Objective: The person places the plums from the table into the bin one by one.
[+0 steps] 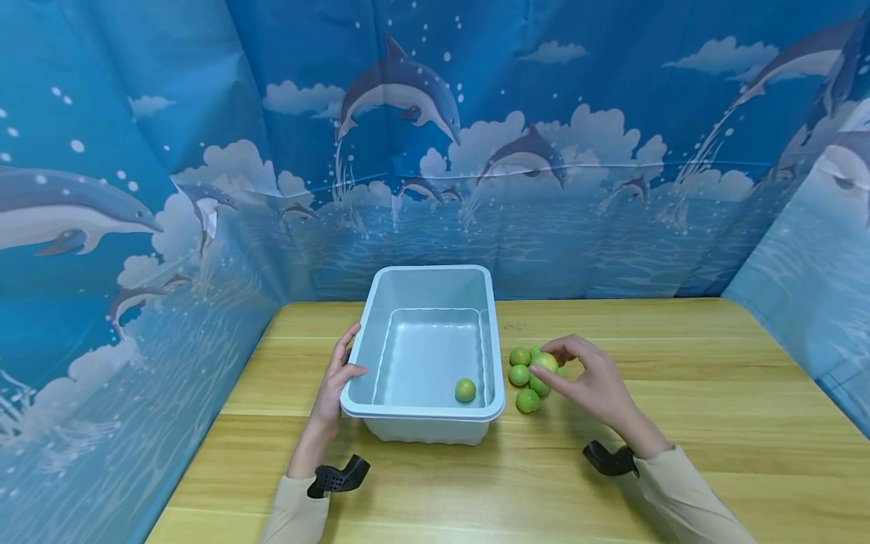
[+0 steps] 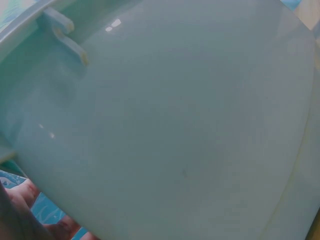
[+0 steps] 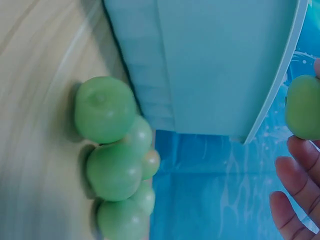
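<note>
A pale blue plastic bin (image 1: pixel 428 355) stands on the table with one lime (image 1: pixel 465 390) at its near right inside corner. My left hand (image 1: pixel 333 385) grips the bin's left edge, thumb over the rim and fingers along the outside wall. In the left wrist view the bin's wall (image 2: pixel 175 120) fills most of the picture. With thumb and fingers my right hand (image 1: pixel 594 381) pinches a round yellow-green lime (image 3: pixel 305 107), held above a small cluster of limes to the right of the bin. Among these, the nearest lime (image 1: pixel 527 400) lies slightly apart in the head view.
The wooden table (image 1: pixel 680 378) extends well to the right of the limes. Behind it and along both sides hangs a blue dolphin-print curtain (image 1: pixel 435 189). Black wrist mounts (image 1: pixel 337 477) sit on both forearms.
</note>
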The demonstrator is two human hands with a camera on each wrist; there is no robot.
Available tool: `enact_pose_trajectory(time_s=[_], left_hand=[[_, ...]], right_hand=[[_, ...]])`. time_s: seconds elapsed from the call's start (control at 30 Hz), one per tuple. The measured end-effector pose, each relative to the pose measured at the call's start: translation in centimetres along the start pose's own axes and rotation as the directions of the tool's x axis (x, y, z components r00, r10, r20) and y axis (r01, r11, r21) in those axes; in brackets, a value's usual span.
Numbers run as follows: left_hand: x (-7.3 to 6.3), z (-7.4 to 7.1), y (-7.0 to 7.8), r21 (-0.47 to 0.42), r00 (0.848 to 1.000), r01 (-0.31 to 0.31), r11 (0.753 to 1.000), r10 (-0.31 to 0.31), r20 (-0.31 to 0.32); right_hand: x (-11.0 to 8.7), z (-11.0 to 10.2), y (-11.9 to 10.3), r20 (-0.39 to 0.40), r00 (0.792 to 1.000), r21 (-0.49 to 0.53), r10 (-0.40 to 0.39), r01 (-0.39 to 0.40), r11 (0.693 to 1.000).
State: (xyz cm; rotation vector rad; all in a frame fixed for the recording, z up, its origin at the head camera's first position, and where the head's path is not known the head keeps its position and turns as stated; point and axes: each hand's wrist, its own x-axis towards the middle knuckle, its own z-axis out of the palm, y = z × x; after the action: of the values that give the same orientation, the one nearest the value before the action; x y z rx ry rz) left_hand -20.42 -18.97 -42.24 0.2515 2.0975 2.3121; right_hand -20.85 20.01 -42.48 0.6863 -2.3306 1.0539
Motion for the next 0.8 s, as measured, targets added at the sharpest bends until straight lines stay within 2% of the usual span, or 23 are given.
enact_pose_trajectory(time_s=[0.53, 0.8], left_hand=[[0.0, -0.1, -0.1, 0.004, 1.0, 0.007, 1.0, -0.007, -0.007], [0.0, -0.1, -0.1, 0.014, 1.0, 0.026, 1.0, -0.025, -0.011]], right_hand=[[1.8, -0.1, -2.8, -0.009, 0.996, 0.012, -0.094, 0.094, 0.995], [2.7, 0.1, -4.2, 0.011, 0.994, 0.041, -0.112, 0.112, 0.993]])
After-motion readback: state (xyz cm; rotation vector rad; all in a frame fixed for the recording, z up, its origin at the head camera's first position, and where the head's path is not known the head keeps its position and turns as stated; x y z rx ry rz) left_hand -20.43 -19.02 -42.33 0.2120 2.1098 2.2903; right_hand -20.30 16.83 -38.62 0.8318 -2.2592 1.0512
